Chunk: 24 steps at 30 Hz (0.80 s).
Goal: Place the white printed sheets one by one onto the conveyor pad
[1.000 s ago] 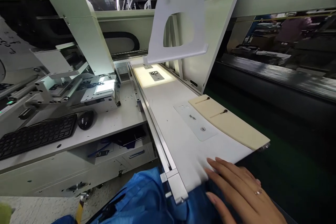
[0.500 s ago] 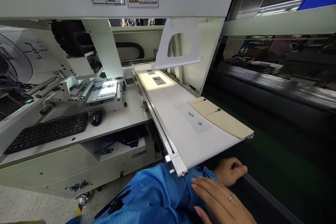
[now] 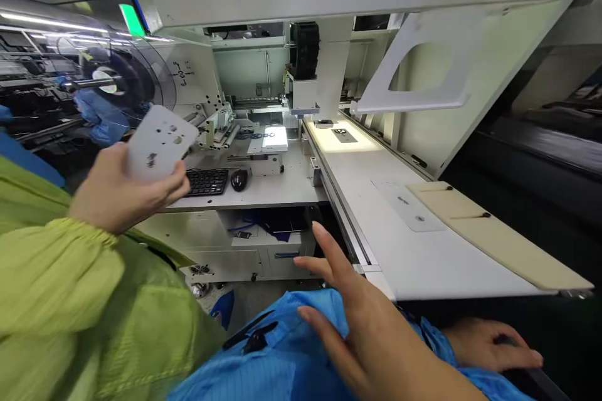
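Note:
My right hand point(image 3: 367, 313) is raised in front of my blue sleeve at the bottom centre, fingers spread and holding nothing. Lower right, my left hand point(image 3: 493, 344) lies beyond the near end of the white belt point(image 3: 343, 269), its fingers curled round something dark that I cannot make out. On the belt rests a thin translucent sheet point(image 3: 407, 207) with small black marks, beside a cream board point(image 3: 498, 232) carrying two dark-tipped pins. A dark patterned piece point(image 3: 345, 135) sits on the lit part of the belt.
At the left, a person in a green sleeve point(image 3: 56, 276) holds a white plate with holes point(image 3: 160, 144). Behind are a keyboard point(image 3: 207, 182), a mouse point(image 3: 239, 180) and a reel point(image 3: 117, 81). A white bracket point(image 3: 409, 100) hangs above the belt.
The view has turned left, bringing in the person in green with the white plate. My right hand has lifted away from my left forearm, its fingers spreading.

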Motion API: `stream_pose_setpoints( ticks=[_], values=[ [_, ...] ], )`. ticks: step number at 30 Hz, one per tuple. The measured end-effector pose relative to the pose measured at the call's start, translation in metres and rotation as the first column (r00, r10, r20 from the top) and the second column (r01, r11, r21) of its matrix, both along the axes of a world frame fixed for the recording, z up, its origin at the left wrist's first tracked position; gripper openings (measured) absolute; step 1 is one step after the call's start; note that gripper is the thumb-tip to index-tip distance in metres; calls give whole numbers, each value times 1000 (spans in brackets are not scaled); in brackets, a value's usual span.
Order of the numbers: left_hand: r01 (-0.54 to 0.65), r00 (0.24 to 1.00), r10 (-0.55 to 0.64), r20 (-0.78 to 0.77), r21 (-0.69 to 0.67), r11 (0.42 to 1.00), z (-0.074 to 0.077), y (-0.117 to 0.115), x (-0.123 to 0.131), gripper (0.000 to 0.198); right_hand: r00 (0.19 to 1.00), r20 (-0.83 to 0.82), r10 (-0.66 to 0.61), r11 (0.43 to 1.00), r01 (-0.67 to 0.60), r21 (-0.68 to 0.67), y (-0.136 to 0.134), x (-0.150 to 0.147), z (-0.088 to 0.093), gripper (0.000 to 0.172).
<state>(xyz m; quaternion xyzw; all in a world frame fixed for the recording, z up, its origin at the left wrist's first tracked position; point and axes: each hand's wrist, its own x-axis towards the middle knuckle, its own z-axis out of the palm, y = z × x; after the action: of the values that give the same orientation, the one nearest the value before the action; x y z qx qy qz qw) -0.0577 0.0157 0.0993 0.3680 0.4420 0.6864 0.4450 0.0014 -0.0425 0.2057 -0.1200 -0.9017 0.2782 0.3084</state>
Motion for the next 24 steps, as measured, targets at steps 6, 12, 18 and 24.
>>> stream_pose_setpoints(
  ticks=[6, 12, 18, 24],
  values=[
    [-402, 867, 323, 380, 150, 903, 97, -54, -114, 26, 998, 53, -18, 993, 12, 117, 1, -13, 9, 60],
    [-36, 638, 445, 628, -554, 832, 184, -71, -178, 32, 900, -255, -354, 926, 299, -231, 28, -20, 10, 71],
    [264, 572, 353, 741, -573, 776, 181, -50, -150, 42, 904, -296, -310, 864, 138, -485, 68, -24, 6, 54],
    [283, 516, 409, 753, -600, 748, 194, -42, -141, 44, 836, -396, -380, 865, 170, -471, 81, 0, 8, 27]
  ],
)
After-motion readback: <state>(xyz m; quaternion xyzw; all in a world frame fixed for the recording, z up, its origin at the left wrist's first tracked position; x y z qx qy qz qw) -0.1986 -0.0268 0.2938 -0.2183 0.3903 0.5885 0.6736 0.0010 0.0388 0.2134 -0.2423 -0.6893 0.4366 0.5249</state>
